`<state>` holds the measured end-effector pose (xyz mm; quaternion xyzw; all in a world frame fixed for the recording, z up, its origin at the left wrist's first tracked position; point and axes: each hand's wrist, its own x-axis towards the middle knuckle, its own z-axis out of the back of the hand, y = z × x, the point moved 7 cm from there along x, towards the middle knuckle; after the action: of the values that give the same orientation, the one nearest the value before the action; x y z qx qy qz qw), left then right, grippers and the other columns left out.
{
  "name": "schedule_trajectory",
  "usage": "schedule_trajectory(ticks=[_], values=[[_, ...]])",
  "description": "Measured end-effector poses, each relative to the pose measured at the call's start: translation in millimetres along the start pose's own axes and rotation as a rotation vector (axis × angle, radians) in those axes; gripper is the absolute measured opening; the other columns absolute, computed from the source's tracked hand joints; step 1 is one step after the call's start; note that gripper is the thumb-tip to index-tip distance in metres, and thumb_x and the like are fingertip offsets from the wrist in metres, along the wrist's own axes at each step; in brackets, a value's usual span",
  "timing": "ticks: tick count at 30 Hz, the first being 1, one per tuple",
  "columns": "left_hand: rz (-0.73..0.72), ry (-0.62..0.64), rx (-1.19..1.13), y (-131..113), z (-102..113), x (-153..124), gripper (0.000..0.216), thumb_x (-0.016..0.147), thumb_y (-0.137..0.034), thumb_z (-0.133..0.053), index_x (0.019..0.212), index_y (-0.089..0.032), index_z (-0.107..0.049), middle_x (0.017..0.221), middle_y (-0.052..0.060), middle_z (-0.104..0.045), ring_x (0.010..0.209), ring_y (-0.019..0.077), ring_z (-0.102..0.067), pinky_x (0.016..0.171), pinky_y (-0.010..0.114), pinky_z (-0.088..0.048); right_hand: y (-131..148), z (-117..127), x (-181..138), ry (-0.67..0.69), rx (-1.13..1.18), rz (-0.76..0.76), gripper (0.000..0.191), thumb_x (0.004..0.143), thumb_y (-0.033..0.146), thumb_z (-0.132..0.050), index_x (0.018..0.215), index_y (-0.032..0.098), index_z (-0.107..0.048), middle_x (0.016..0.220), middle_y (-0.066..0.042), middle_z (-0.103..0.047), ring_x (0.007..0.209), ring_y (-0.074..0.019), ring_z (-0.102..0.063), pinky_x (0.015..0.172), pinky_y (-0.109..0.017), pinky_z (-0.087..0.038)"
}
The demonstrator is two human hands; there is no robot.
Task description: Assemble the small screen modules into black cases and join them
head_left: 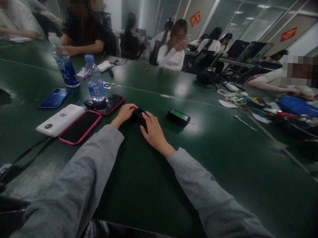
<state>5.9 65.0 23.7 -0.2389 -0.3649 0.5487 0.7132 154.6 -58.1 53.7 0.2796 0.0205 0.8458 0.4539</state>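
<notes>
Two bare hands in gray sleeves meet over a dark green, glossy counter [154, 184]. Between them, mid-counter, sits a small black boxy device with a dark screen [139, 112]; the left hand [125, 113] closes its grip on the left end, and the right hand [155, 132] grips the right end, fingers lying over the top. Just right of the hands lies a black rectangular block with a green circuit-like face [179, 115]. To the left are a dark-screened phone in a pink-red case [80, 127], touching or just beside a white rounded power bank [61, 119], and, farther off, a clear plastic water bottle with a blue cap [94, 79].
</notes>
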Motion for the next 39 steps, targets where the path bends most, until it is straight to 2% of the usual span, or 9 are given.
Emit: schedule_trajectory(ticks=[12,18,23,27,32,39], values=[[-0.011,-0.02,-0.015,0.9,-0.1,1.2,0.027,0.085,-0.011,-0.049,0.093,-0.016,-0.075,0.099,0.007,-0.075,0.094,0.0198,-0.066,0.091,0.031,-0.049,-1.6,-1.2,-1.0,0.008,0.026,-0.012,0.058,0.093,0.024,-0.048,0.148,0.021,-0.031,0.148,-0.013,-0.035,0.13,-0.0329,-0.04,0.103,-0.058,-0.044],[-0.013,-0.014,-0.011,-3.6,1.7,-2.1,0.027,0.084,-0.012,-0.049,0.093,-0.016,-0.075,0.099,0.007,-0.075,0.094,0.0189,-0.066,0.09,0.03,-0.049,-0.2,0.0,-0.7,0.008,0.013,-0.009,0.056,0.092,0.022,-0.048,0.146,0.017,-0.033,0.147,-0.015,-0.035,0.129,-0.0324,-0.041,0.104,-0.055,-0.045],[-0.031,-0.02,-0.02,-0.2,0.1,1.1,0.027,0.084,-0.012,-0.05,0.093,-0.015,-0.075,0.097,0.009,-0.075,0.091,0.0201,-0.067,0.089,0.031,-0.049,0.1,0.6,-1.1,0.0,0.022,-0.004,0.057,0.092,0.022,-0.048,0.147,0.019,-0.032,0.147,-0.015,-0.035,0.13,-0.0329,-0.041,0.103,-0.057,-0.044],[-0.012,-0.018,-0.005,3.7,-1.3,3.3,0.027,0.083,-0.013,-0.051,0.093,-0.017,-0.075,0.097,0.007,-0.075,0.092,0.0196,-0.066,0.088,0.03,-0.049,0.1,0.3,-1.2,-0.002,0.009,-0.004,0.055,0.092,0.02,-0.048,0.145,0.015,-0.035,0.146,-0.016,-0.036,0.129,-0.0323,-0.04,0.104,-0.054,-0.045],[-0.011,-0.023,-0.01,2.5,-0.6,2.0,0.026,0.083,-0.014,-0.051,0.092,-0.017,-0.075,0.096,0.007,-0.075,0.091,0.0193,-0.066,0.086,0.029,-0.049,-1.3,-0.3,-1.1,-0.005,0.02,-0.007,0.057,0.092,0.022,-0.049,0.146,0.018,-0.033,0.147,-0.015,-0.035,0.129,-0.032,-0.042,0.102,-0.056,-0.045],[-0.025,-0.022,-0.014,-0.3,0.3,1.6,0.026,0.084,-0.013,-0.05,0.092,-0.015,-0.075,0.096,0.008,-0.075,0.091,0.0196,-0.066,0.087,0.03,-0.049,-1.2,0.2,-1.0,-0.009,0.015,0.003,0.056,0.092,0.021,-0.049,0.145,0.014,-0.035,0.146,-0.016,-0.036,0.128,-0.0317,-0.041,0.103,-0.053,-0.045]])
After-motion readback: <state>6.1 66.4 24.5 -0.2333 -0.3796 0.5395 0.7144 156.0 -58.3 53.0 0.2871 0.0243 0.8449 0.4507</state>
